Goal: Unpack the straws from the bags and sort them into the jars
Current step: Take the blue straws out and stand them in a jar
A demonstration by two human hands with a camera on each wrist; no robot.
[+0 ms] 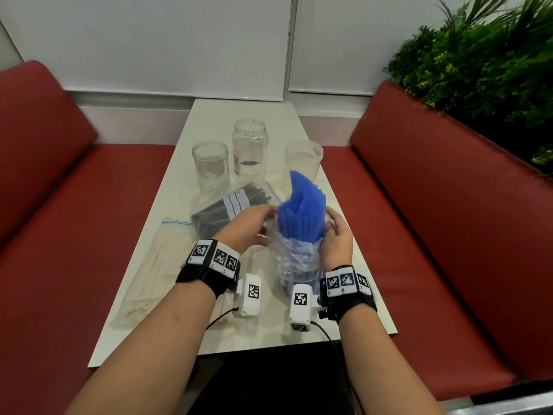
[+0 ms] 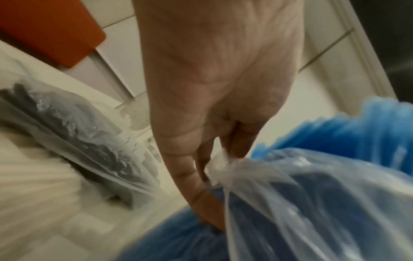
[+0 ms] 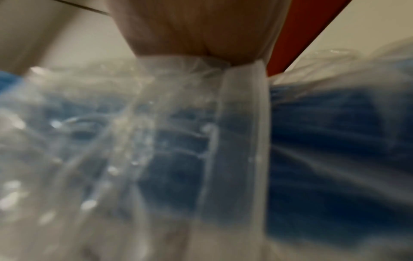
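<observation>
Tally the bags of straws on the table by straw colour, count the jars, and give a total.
Blue straw bag: 1
Black straw bag: 1
White straw bag: 1
Clear jars: 3
Total: 6

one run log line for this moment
step: unbagging blue straws | left hand: pinches bag | right hand: grips bag | jars: empty
</observation>
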